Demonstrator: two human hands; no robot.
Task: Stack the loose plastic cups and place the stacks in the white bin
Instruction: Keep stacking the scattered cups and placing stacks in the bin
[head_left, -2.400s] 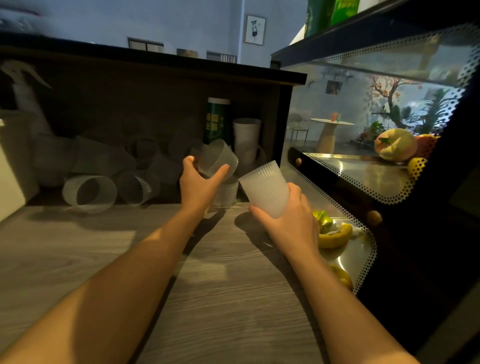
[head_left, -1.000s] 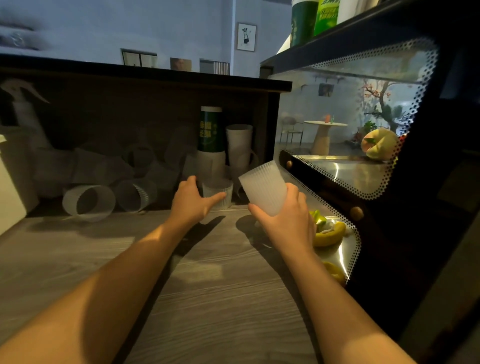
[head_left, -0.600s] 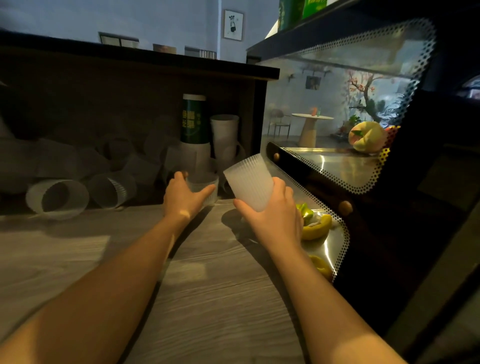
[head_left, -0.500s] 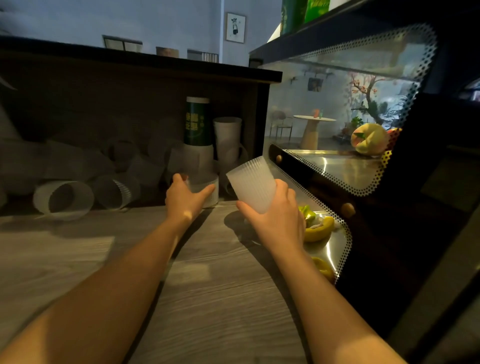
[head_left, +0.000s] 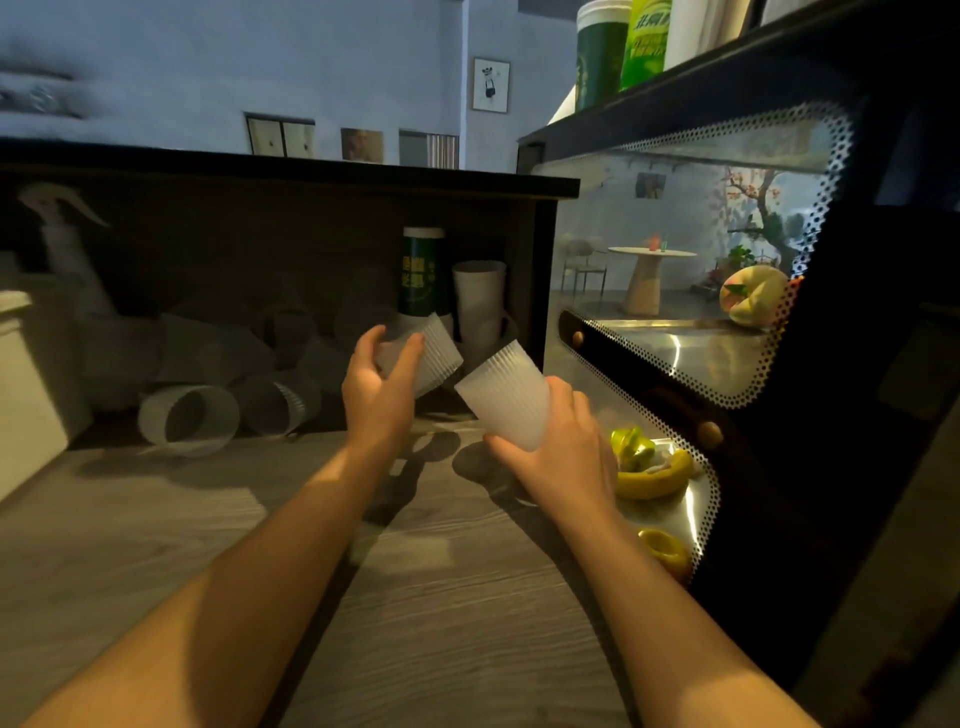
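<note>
My left hand (head_left: 376, 392) holds a ribbed translucent plastic cup (head_left: 439, 358) tilted in the air, thumb and fingers around its sides. To its right my right hand (head_left: 563, 449) grips a stack of ribbed cups (head_left: 506, 395) with the bottom pointing up and left. The two are close but apart. Several loose cups (head_left: 189, 421) lie on their sides under the dark shelf at the back. The white bin (head_left: 26, 374) stands at the left edge, only partly in view.
A green canister (head_left: 422, 270) and a tall white cup stack (head_left: 478, 306) stand at the back. A spray bottle (head_left: 65, 244) is behind the bin. On the right a glass display case (head_left: 691, 332) holds fruit. The wooden counter (head_left: 415, 597) runs beneath my arms.
My left hand has lifted a cup off the counter at the back and brought it up beside the stack in my right hand. The right hand stayed roughly where it was.
</note>
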